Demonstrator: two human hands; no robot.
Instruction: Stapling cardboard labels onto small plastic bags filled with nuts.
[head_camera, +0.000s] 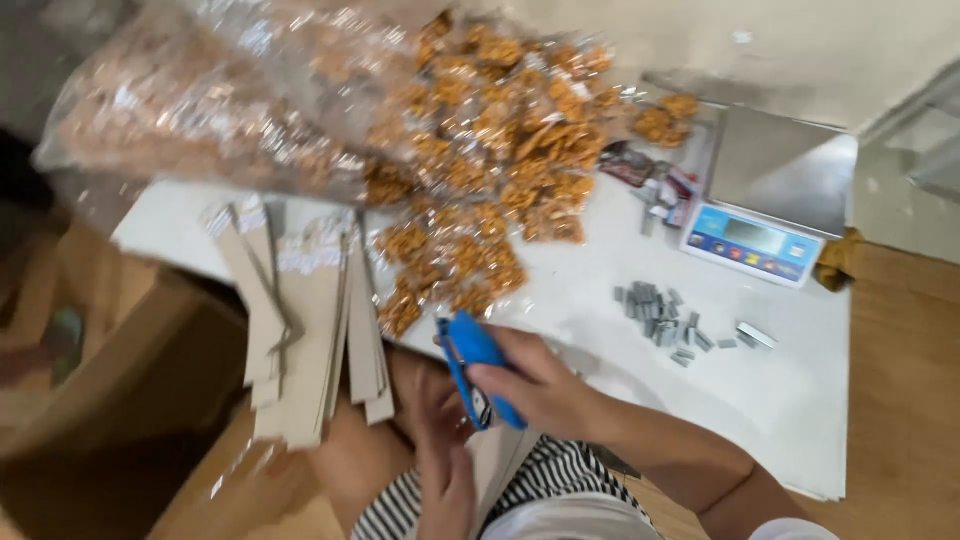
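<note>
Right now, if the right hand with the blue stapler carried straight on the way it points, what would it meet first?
The right hand aims its blue stapler up and left; likely the small packs of orange snacks at the white board's near edge, though blur hides depth.

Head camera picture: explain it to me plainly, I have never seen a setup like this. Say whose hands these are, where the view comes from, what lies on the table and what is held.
There is no machine here: a person wears a camera on the head, so you look down at their own two bare hands. The right hand has a blue stapler in its grip. The left hand sits just below it; what it holds is too blurred to tell. On the white table lie small clear packets of orange-brown snacks, a stack of brown card strips, loose strips of staples and a small digital scale.
</note>
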